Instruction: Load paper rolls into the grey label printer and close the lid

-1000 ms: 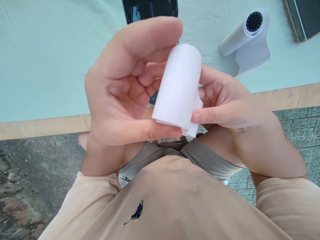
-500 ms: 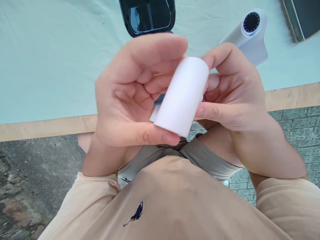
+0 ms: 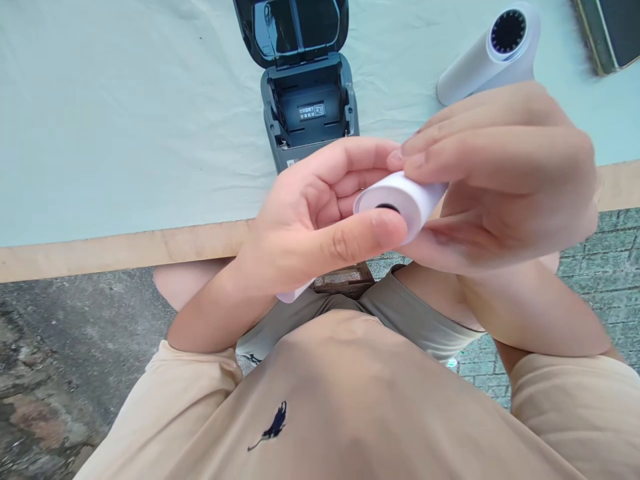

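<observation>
While pinched by left hand (image 3: 307,223) and right hand (image 3: 520,177), white paper roll (image 3: 405,188) is angled lengthwise up-right;
dark plastic printer (image 3: 313,127) is set upper-centre.

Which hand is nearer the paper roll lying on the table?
Right. The right hand is on the near side of that paper roll, hiding part of it; the left hand is farther off, to the left.
</observation>
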### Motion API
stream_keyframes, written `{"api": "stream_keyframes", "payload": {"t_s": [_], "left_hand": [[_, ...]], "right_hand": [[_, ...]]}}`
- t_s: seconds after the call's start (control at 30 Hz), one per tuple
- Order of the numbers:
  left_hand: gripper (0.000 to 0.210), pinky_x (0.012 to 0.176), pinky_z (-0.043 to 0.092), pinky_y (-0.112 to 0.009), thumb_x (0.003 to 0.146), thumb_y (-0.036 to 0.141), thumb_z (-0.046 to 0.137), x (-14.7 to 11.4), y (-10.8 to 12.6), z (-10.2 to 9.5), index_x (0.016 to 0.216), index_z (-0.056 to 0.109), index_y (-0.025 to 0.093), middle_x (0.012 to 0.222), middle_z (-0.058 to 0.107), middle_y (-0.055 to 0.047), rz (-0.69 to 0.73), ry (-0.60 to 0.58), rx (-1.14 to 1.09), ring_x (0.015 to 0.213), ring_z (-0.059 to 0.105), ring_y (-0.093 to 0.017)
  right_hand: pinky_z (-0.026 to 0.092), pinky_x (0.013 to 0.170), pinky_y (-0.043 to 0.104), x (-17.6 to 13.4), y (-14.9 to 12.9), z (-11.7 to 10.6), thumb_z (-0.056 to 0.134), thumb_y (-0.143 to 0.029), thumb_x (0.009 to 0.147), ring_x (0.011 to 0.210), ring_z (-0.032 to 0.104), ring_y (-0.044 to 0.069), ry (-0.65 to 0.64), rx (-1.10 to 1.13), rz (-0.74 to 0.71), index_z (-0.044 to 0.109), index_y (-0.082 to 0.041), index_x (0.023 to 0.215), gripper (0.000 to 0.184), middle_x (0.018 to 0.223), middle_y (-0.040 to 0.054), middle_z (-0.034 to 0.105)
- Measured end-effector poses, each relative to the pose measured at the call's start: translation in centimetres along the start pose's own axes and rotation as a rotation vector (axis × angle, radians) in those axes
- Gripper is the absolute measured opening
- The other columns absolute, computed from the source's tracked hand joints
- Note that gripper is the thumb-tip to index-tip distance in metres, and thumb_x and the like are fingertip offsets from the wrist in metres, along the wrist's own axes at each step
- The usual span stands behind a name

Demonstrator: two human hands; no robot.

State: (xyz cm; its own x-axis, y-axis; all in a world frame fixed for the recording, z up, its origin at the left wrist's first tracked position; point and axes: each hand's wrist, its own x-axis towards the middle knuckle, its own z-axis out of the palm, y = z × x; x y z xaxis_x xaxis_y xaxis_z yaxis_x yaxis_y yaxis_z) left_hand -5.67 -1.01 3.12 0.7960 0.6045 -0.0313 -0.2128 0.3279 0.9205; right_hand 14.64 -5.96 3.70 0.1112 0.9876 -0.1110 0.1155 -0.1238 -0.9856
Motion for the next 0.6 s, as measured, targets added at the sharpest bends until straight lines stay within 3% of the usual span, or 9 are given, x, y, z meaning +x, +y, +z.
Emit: {"api": "stream_keyframes", "payload": {"t_s": [0.1,0.2,0.33,0.4,0.5,0.6], "left_hand": [[0.041,0.087,0.069,-0.032,0.087,0.038,0.085,0.1,1.1,-0.4,0.126,0.075,0.034,0.106,0.076,0.005,0.045,-0.036,0.141,0.110,0.081,-0.022],[0.044,0.074,0.067,-0.030,0.077,0.006,0.075,0.1,2.4,-0.7,0.110,0.080,0.034,0.089,0.072,0.004,-0.042,0.044,0.318,0.082,0.075,-0.017],[0.022,0.050,0.050,-0.030,0.078,0.008,0.076,0.0,3.3,-0.5,0.089,0.078,0.027,0.072,0.067,0.002,-0.147,0.149,0.480,0.059,0.058,-0.015],[0.012,0.046,0.041,-0.030,0.083,0.013,0.077,-0.1,3.5,-0.4,0.082,0.075,0.025,0.067,0.064,0.002,-0.173,0.177,0.496,0.056,0.054,-0.013],[0.009,0.045,0.037,-0.031,0.087,0.018,0.077,-0.2,3.5,-0.4,0.081,0.074,0.023,0.064,0.063,0.003,-0.176,0.182,0.506,0.054,0.053,-0.012],[0.011,0.046,0.039,-0.033,0.088,0.016,0.075,-0.4,3.7,-0.6,0.081,0.073,0.024,0.063,0.064,0.003,-0.162,0.182,0.604,0.051,0.052,-0.013]], "right_hand": [[0.059,0.085,0.041,-0.5,-1.3,0.7,0.083,-0.033,0.083,0.085,0.068,0.022,0.043,-0.151,-0.286,0.069,-0.028,0.084,0.015,0.073,0.0007,0.061],[0.055,0.076,0.034,-1.3,-1.4,1.6,0.072,-0.029,0.093,0.085,0.065,0.017,0.000,0.006,-0.280,0.070,-0.026,0.096,0.005,0.093,0.0013,0.070],[0.048,0.059,0.028,-1.5,-1.0,1.8,0.061,-0.029,0.097,0.074,0.058,0.013,-0.116,0.294,-0.007,0.067,-0.024,0.100,0.008,0.096,0.0004,0.067],[0.041,0.050,0.026,-1.4,-1.2,1.8,0.068,-0.028,0.094,0.065,0.051,0.011,-0.141,0.335,0.083,0.061,-0.025,0.103,0.012,0.091,-0.0030,0.063],[0.036,0.049,0.023,-1.3,-1.8,1.9,0.079,-0.026,0.087,0.060,0.044,0.008,-0.119,0.279,0.060,0.050,-0.025,0.097,0.031,0.080,-0.0078,0.057],[0.039,0.059,0.025,-1.2,-1.9,2.1,0.077,-0.028,0.091,0.070,0.050,0.009,-0.118,0.258,-0.020,0.051,-0.024,0.096,0.026,0.086,-0.0050,0.059]]}}
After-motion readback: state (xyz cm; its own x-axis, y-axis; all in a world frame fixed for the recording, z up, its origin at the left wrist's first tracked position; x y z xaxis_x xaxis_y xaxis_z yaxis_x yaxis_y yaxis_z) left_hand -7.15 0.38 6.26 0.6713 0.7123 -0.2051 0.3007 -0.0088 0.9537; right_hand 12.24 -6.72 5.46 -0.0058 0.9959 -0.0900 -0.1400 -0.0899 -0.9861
